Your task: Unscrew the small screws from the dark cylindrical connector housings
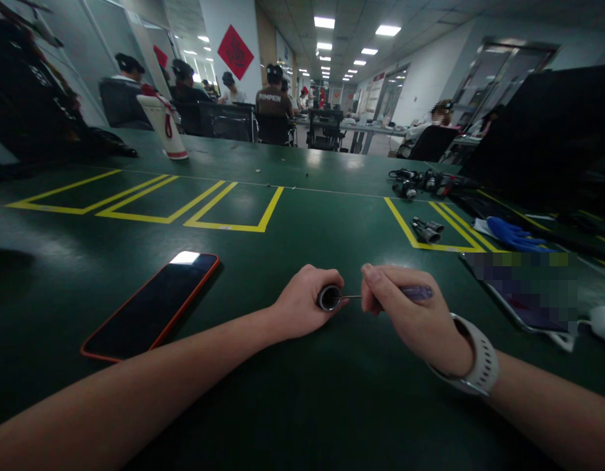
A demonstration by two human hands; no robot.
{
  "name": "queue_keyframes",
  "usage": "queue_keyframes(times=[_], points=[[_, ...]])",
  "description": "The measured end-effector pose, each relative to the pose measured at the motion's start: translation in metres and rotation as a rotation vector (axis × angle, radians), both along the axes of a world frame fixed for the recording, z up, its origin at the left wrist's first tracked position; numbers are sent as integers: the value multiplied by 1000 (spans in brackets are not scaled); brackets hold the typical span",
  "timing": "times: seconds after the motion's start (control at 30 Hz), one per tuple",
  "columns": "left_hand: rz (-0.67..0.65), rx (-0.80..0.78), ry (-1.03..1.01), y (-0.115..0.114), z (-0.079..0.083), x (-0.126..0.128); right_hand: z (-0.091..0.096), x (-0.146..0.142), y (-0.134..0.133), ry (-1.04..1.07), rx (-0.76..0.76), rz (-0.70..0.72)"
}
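My left hand (305, 302) is wrapped round a short metal cylinder, perhaps a connector shell (328, 298), whose round dark opening faces me. From the right, my right hand (405, 301) grips a screwdriver (416, 293) by its translucent purple handle. The thin shaft runs left to the cylinder's side; whether its tip sits in a screw is hidden. A light watch strap circles my right wrist. Beyond the hands, similar grey metal cylindrical parts (427, 230) lie inside a yellow-taped box on the green table (302, 405).
A phone with an orange edge (155, 304) lies at left. On the right are a tablet (522, 288), blue gloves (515, 234), a white mouse (604, 324) and a pile of dark connectors (420, 182). A tall white cup (165, 124) stands at back left. Several people sit beyond.
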State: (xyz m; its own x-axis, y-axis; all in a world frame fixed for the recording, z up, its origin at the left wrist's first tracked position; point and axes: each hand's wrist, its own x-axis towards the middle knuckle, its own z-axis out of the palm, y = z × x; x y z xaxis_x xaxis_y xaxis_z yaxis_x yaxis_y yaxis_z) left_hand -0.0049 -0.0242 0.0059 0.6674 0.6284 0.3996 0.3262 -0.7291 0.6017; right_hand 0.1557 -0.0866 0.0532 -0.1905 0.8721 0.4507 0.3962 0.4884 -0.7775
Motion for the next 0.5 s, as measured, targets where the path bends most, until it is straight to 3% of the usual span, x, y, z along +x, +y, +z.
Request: queue_keyframes(times=[0.3, 0.5], points=[[-86, 43, 123, 0, 0, 1, 8, 4, 2, -9, -182, 23], [-50, 57, 144, -2, 1, 1, 4, 6, 6, 74, -278, 7]])
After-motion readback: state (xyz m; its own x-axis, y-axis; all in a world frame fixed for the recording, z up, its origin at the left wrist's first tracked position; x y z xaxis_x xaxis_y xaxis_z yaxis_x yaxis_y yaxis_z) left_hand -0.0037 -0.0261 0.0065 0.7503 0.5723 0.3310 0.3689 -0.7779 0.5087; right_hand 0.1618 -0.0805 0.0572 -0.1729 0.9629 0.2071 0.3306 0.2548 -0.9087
